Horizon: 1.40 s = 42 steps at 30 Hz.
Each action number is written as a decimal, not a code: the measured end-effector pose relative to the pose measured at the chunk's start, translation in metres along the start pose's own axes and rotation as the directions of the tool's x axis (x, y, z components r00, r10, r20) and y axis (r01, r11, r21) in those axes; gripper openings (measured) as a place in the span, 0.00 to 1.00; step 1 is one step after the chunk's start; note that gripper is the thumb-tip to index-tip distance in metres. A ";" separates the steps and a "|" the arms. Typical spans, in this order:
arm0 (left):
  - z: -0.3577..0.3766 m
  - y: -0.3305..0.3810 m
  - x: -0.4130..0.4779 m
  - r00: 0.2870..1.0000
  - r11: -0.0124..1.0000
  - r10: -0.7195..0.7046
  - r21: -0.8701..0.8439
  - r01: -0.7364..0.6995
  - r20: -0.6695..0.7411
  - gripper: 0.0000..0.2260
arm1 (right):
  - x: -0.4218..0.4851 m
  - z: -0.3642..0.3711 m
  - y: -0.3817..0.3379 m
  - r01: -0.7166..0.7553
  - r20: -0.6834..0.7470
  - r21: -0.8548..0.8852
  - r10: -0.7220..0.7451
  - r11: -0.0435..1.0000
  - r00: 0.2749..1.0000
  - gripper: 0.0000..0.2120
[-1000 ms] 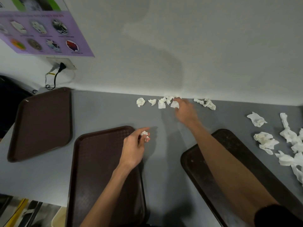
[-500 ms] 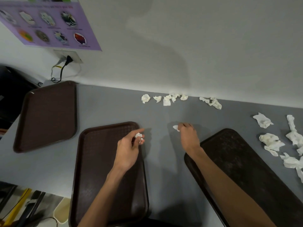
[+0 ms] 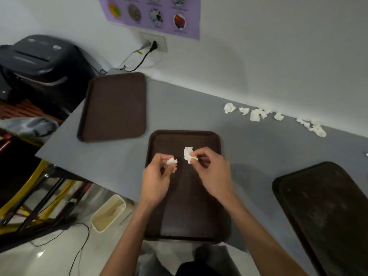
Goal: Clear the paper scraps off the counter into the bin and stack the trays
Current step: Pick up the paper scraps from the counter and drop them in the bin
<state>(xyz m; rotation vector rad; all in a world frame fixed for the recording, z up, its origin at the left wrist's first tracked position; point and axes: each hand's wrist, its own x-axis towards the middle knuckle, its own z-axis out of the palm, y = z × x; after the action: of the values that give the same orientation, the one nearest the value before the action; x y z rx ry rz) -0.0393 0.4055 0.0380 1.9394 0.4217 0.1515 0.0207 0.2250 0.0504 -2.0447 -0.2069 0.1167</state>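
head view, left hand (image 3: pixel 156 176) pinches small scrap (image 3: pixel 171 161), right hand (image 3: pixel 212 172) bigger scrap (image 3: pixel 188 154)

Finding: no text, brand, number or sign is legible in the head view.

Item 1: purple poster (image 3: pixel 153 18) on the wall, at 12 o'clock in the view. It carries round pictures, each with a small caption line beneath. The captions are too blurred to read.

Item 2: black machine (image 3: pixel 45 60) at 10 o'clock. Its top bears two small pale marks, and whether they are lettering or symbols cannot be told.
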 end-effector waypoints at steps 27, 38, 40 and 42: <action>-0.331 -0.503 -0.084 0.801 0.800 -0.573 0.093 0.593 -0.174 0.07 | -0.145 0.613 0.083 -0.219 0.439 -0.299 0.338 0.929 0.833 0.08; -0.263 -0.737 -0.042 0.711 0.677 -0.681 0.222 0.702 -0.174 0.08 | -0.106 0.764 0.272 0.062 0.543 -0.543 0.294 0.838 0.787 0.06; -0.252 -0.767 -0.030 0.709 0.670 -0.687 0.238 0.703 -0.160 0.09 | -0.100 0.782 0.290 0.083 0.540 -0.579 0.305 0.811 0.785 0.09; -0.241 -0.788 -0.020 0.707 0.668 -0.702 0.266 0.695 -0.085 0.12 | -0.096 0.792 0.302 0.106 0.544 -0.620 0.328 0.778 0.773 0.14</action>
<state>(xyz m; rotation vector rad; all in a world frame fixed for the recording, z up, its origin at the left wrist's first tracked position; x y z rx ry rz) -0.3037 0.8782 -0.5828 1.9034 1.2024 -0.4662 -0.1802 0.7571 -0.5852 -2.6206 -0.6027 0.9481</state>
